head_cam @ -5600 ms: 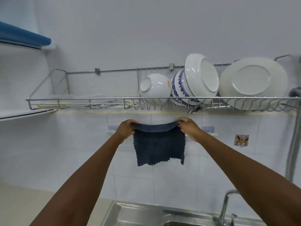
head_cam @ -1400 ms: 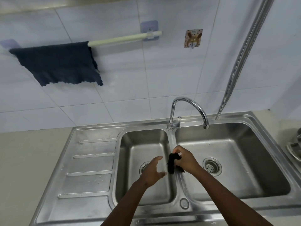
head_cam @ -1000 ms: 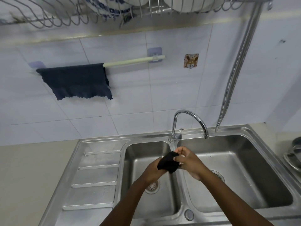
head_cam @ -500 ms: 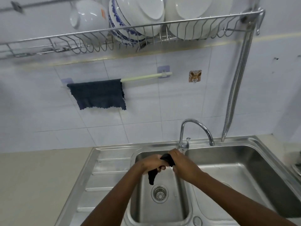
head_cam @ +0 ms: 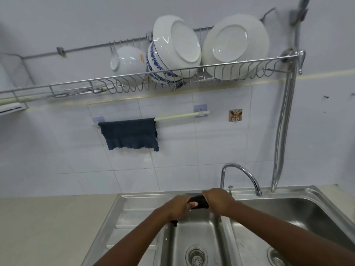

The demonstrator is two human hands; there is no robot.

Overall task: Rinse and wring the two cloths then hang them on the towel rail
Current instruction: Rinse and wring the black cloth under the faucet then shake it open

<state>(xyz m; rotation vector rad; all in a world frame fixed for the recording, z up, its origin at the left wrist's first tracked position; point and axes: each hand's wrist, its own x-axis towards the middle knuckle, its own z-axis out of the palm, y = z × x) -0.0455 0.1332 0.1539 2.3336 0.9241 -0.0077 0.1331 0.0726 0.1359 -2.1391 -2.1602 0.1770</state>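
Note:
A dark blue cloth (head_cam: pixel 130 134) hangs spread over the left half of the pale towel rail (head_cam: pixel 180 116) on the tiled wall. A second dark cloth (head_cam: pixel 199 201) is twisted into a tight roll between my hands, above the left basin of the steel sink (head_cam: pixel 194 237). My left hand (head_cam: pixel 177 207) grips its left end, and a short tail of cloth hangs below that fist. My right hand (head_cam: pixel 217 200) grips its right end. Both fists are closed on it.
A chrome tap (head_cam: pixel 240 176) arches over the divider toward the right basin. A wire dish rack (head_cam: pixel 172 77) with white plates and bowls hangs above the rail. A metal hose (head_cam: pixel 282 131) runs down the wall at the right. A beige counter (head_cam: pixel 48 227) lies left of the sink.
My hands picked the second cloth out of the sink and now grip it from both ends as a twisted roll. The view has tilted upward, bringing the dish rack into sight.

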